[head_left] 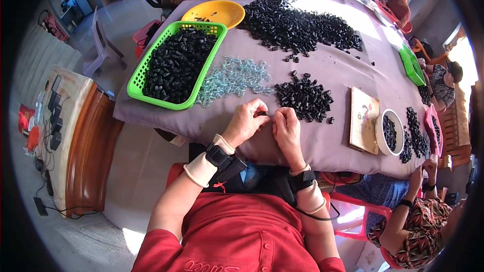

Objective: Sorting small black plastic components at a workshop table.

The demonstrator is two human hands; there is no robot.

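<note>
My left hand is raised just over the table's front edge, its thumb and fingers pinched on a small black cap. Close beside it, my right hand has its thumb and forefinger pressed together; whatever is between them is too small to make out. Just beyond the right hand lies a small heap of black caps, short and hollow-looking. A spread of clear, bluish coil-like pieces lies beyond the left hand. A green basket full of black caps stands to its left.
A yellow bowl sits behind the basket, and a large black heap covers the far middle. At right are a worn book and a white bowl. Other people sit around the cloth-covered table, one near my right.
</note>
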